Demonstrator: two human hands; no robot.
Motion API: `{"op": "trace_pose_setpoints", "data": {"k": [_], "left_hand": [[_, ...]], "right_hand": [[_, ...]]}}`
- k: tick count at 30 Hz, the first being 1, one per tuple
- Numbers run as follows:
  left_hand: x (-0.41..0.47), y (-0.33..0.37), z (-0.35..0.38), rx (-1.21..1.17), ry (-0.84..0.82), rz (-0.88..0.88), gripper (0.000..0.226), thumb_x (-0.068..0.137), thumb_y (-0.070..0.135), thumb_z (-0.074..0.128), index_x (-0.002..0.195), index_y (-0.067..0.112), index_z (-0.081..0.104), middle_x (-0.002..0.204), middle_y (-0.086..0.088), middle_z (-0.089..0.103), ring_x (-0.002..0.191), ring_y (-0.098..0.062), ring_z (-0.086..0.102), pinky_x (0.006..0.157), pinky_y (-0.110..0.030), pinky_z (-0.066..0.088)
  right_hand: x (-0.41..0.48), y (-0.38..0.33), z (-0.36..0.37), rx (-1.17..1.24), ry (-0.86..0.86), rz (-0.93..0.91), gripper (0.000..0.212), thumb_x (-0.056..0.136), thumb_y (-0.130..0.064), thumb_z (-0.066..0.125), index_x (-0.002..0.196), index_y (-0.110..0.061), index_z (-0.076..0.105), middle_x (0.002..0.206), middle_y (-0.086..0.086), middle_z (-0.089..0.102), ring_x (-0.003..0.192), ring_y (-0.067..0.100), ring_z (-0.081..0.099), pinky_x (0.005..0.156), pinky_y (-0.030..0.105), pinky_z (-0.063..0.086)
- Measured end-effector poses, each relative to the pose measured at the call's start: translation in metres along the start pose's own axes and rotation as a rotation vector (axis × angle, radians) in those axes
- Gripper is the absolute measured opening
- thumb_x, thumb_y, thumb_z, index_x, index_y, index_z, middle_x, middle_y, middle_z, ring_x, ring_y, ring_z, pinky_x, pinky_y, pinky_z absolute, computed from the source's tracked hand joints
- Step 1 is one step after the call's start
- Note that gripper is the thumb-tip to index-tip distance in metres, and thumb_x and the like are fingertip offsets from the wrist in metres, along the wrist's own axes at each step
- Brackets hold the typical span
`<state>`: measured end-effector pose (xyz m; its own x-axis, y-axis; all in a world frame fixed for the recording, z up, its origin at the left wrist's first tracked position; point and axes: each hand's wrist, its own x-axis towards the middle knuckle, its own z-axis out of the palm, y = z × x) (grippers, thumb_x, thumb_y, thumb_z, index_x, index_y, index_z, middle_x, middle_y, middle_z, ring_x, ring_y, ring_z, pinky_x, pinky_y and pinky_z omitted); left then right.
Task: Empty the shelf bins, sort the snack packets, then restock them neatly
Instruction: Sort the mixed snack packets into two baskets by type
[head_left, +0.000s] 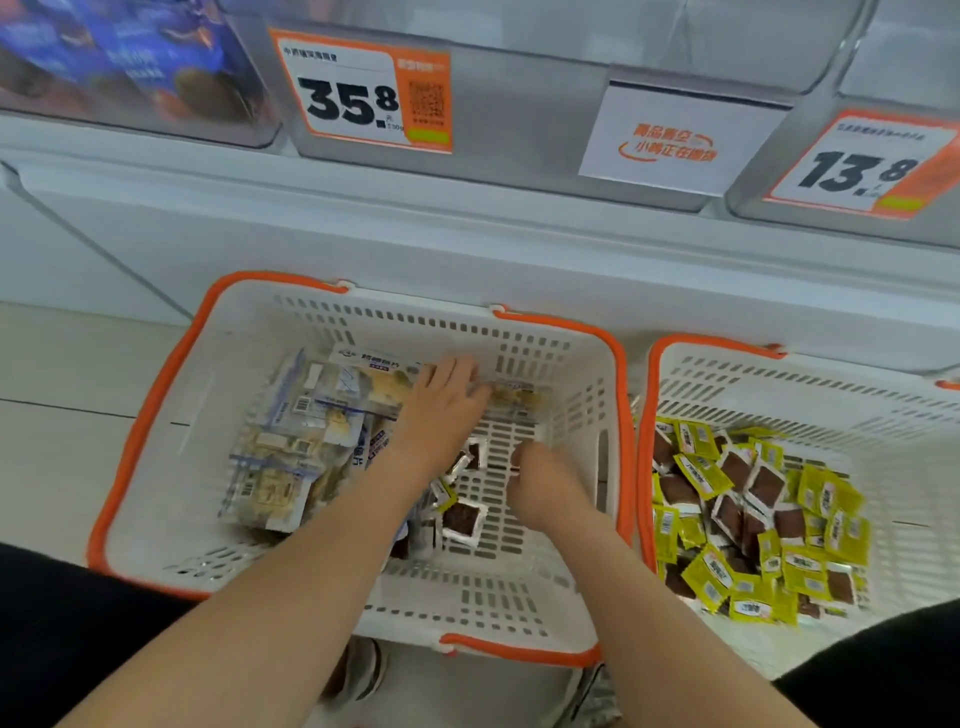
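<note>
Two white baskets with orange rims are being kept side by side on the floor (62, 364), below a shelf edge bearing price tags reading 35.8 (358, 93) and 13.8 (857, 166). In the left basket (395, 317), a heap of pale blue-and-clear snack packets (291, 447) is lying from 9 o'clock round to 12 o'clock, and a few small brown packets (460, 519) are lying near the middle on the slotted bottom. The left hand (441, 405) is being held out toward 12 o'clock in this basket, its fingers (462, 371) released and laid flat across a pale packet (519, 397) by the far wall. The right hand (545, 483) is being held just right of centre in the same basket, knuckles up and fingers curled under; whether anything is being grasped cannot be told. The right basket (779, 384) is being filled by a loose heap of small yellow and brown packets (753, 519). At 11 o'clock in the view, a clear shelf bin (119, 57) is holding dark blue packs.
</note>
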<state>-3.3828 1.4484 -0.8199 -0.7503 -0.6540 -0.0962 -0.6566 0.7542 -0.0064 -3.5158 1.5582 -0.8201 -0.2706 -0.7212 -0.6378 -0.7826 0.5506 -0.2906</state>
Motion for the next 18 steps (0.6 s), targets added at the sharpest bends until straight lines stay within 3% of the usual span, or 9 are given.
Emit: {"op": "trace_pose_setpoints", "data": {"k": [3, 5, 9, 11, 14, 16, 18], "left_hand": [[-0.019, 0.0, 0.02, -0.084, -0.232, 0.107, 0.039, 0.085, -0.002, 0.07, 0.121, 0.012, 0.065, 0.123, -0.011, 0.057, 0.117, -0.032, 0.054, 0.09, -0.042, 0.045], [-0.028, -0.001, 0.033, -0.109, -0.385, 0.157, 0.042, 0.09, 0.01, 0.073, 0.13, 0.015, 0.062, 0.13, -0.009, 0.057, 0.123, -0.031, 0.054, 0.097, -0.042, 0.043], [-0.039, 0.001, 0.05, -0.025, -0.415, 0.086, 0.09, 0.081, 0.034, 0.084, 0.152, 0.009, 0.036, 0.153, -0.013, 0.037, 0.141, -0.032, 0.036, 0.121, -0.041, 0.023], [-0.041, 0.001, 0.055, 0.051, -0.382, 0.033, 0.101, 0.077, 0.041, 0.084, 0.155, 0.006, 0.029, 0.158, -0.015, 0.031, 0.147, -0.034, 0.028, 0.127, -0.042, 0.011], [-0.042, 0.0, 0.063, 0.126, -0.405, -0.036, 0.12, 0.076, 0.05, 0.082, 0.162, 0.003, 0.013, 0.169, -0.017, 0.012, 0.158, -0.035, 0.008, 0.129, -0.043, -0.006], [-0.045, -0.002, 0.069, 0.164, -0.462, -0.075, 0.129, 0.079, 0.059, 0.077, 0.165, 0.004, -0.001, 0.173, -0.015, -0.006, 0.161, -0.031, -0.006, 0.128, -0.043, -0.006], [-0.046, -0.003, 0.07, 0.194, -0.49, -0.109, 0.139, 0.078, 0.072, 0.072, 0.164, 0.004, -0.013, 0.172, -0.015, -0.019, 0.16, -0.028, -0.016, 0.128, -0.044, 0.0]], "right_hand": [[0.009, 0.002, 0.01, 0.002, -0.086, -0.031, 0.035, 0.098, -0.011, 0.057, 0.133, -0.011, 0.057, 0.126, 0.014, 0.061, 0.106, 0.032, 0.064, 0.085, 0.04, 0.059], [0.014, 0.003, 0.02, -0.052, -0.092, -0.053, 0.035, 0.097, -0.013, 0.062, 0.132, -0.013, 0.056, 0.125, 0.012, 0.061, 0.107, 0.032, 0.064, 0.086, 0.041, 0.058], [0.019, 0.004, 0.042, -0.127, -0.052, -0.092, 0.039, 0.095, -0.023, 0.072, 0.127, -0.015, 0.053, 0.124, 0.011, 0.059, 0.112, 0.032, 0.062, 0.078, 0.036, 0.052], [0.022, 0.002, 0.056, -0.13, -0.058, -0.103, 0.063, 0.087, -0.036, 0.081, 0.134, -0.017, 0.045, 0.131, 0.012, 0.052, 0.118, 0.034, 0.056, 0.084, 0.042, 0.055], [0.023, -0.007, 0.074, -0.197, -0.052, -0.114, 0.118, 0.066, -0.058, 0.091, 0.154, -0.026, 0.019, 0.149, 0.015, 0.032, 0.131, 0.041, 0.043, 0.094, 0.05, 0.052], [0.027, -0.013, 0.08, -0.264, -0.047, -0.125, 0.151, 0.056, -0.062, 0.095, 0.162, -0.03, -0.007, 0.166, 0.018, 0.007, 0.145, 0.045, 0.028, 0.108, 0.054, 0.042], [0.036, -0.017, 0.08, -0.337, 0.019, -0.179, 0.165, 0.052, -0.059, 0.098, 0.161, -0.03, -0.022, 0.17, 0.014, -0.018, 0.152, 0.044, 0.018, 0.114, 0.056, 0.036]]}}
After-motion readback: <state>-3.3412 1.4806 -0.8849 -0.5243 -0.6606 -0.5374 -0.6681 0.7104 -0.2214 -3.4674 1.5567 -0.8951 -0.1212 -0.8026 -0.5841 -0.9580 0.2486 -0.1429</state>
